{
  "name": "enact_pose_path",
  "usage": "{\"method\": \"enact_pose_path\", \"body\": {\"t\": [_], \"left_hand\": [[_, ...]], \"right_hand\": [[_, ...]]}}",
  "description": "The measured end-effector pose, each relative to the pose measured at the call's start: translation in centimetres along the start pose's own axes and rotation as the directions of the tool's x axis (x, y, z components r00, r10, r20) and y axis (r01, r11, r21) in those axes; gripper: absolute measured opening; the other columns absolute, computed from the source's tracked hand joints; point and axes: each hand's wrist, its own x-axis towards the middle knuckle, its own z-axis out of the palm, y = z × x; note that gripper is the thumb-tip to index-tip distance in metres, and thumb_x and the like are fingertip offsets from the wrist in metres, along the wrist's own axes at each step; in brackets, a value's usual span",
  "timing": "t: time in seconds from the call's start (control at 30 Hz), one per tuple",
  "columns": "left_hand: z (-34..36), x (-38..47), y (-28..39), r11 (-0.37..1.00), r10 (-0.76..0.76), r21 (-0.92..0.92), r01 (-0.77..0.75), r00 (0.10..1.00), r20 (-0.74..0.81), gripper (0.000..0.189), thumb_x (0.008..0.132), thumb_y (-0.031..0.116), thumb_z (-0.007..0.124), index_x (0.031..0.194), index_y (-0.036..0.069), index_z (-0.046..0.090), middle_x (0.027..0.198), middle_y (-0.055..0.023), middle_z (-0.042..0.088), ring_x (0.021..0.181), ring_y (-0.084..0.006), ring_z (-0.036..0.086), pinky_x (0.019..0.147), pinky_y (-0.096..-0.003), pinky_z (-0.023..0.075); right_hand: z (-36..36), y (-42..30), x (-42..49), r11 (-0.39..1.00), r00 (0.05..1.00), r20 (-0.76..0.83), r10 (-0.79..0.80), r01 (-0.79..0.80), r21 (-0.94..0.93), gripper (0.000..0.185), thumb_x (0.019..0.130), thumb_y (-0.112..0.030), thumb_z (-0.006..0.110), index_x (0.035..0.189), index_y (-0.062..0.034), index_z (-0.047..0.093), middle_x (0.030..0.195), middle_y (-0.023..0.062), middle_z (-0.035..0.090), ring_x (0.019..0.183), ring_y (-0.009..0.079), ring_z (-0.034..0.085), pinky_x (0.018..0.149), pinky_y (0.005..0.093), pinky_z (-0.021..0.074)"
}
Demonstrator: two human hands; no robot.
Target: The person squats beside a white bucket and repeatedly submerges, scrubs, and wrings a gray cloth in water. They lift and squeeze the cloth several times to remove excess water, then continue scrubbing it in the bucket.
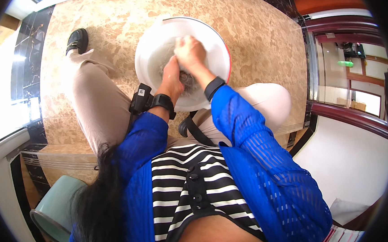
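A white basin point(213, 38) with a dark and red rim stands on the floor in front of me, between my knees. Cloudy water and a dark, wet item point(187, 79), too unclear to name, are inside it. Both my hands are over the basin and close together. My left hand point(171, 76) is lower, its thumb side up, beside the dark item. My right hand point(191, 52) is curled near the left fingertips and is slightly blurred. Whether either hand grips anything is hidden by the fingers and the blur.
Brown marbled floor tiles point(256, 49) with a black border surround the basin. My black shoe point(77, 40) is at the upper left. A pale green bin point(59, 201) lies or leans at the lower left. A dark red framed glass door or cabinet point(332, 74) stands at the right.
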Motion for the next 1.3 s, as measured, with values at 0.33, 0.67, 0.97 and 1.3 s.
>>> {"method": "enact_pose_path", "body": {"t": [0.33,0.67,0.97,1.3], "left_hand": [[-4.1,2.7,1.2,0.896,0.266,-0.444,0.016,0.781,0.565,0.045,0.087,0.047,0.037,0.103,0.009,0.057,0.097,-0.0094,0.060,0.089,-0.0223,0.056,0.072,-0.0388,0.0461],[1.3,-0.7,1.2,0.999,0.000,-0.034,-0.003,0.996,-0.086,0.032,0.085,0.029,0.049,0.100,0.002,0.057,0.085,-0.0085,0.061,0.073,-0.0191,0.060,0.063,-0.0356,0.0489],[-3.2,2.7,0.1,0.972,0.229,0.037,-0.233,0.893,-0.388,0.063,0.079,0.011,0.052,0.136,0.005,0.024,0.125,-0.0180,0.043,0.108,-0.0301,0.048,0.086,-0.0414,0.0428],[-3.5,3.7,0.0,0.971,0.154,-0.109,-0.211,0.908,-0.389,0.028,0.081,0.015,0.046,0.105,0.002,0.049,0.101,-0.0138,0.054,0.089,-0.0278,0.055,0.075,-0.0445,0.0469]], "right_hand": [[0.1,-3.3,-5.8,0.981,0.992,0.027,-0.126,0.120,0.150,0.036,0.078,-0.035,0.051,0.082,-0.0005,0.060,0.078,0.0246,0.062,0.073,0.0399,0.061,0.070,0.0467,0.0485],[1.5,3.6,5.7,0.971,0.969,0.095,0.228,-0.219,-0.093,0.032,0.079,-0.027,0.050,0.093,-0.0021,0.065,0.094,0.0191,0.064,0.091,0.0326,0.062,0.078,0.0407,0.0490],[7.2,4.3,2.3,0.977,0.827,0.557,-0.075,0.172,-0.124,0.031,0.073,-0.017,0.055,0.097,0.0001,0.063,0.106,0.0220,0.059,0.102,0.0315,0.057,0.085,0.0402,0.0452],[6.4,4.9,3.2,0.999,0.826,0.564,0.020,-0.031,0.010,0.044,0.067,-0.012,0.055,0.111,-0.0053,0.059,0.105,0.0202,0.060,0.099,0.0306,0.058,0.083,0.0339,0.0461]]}}
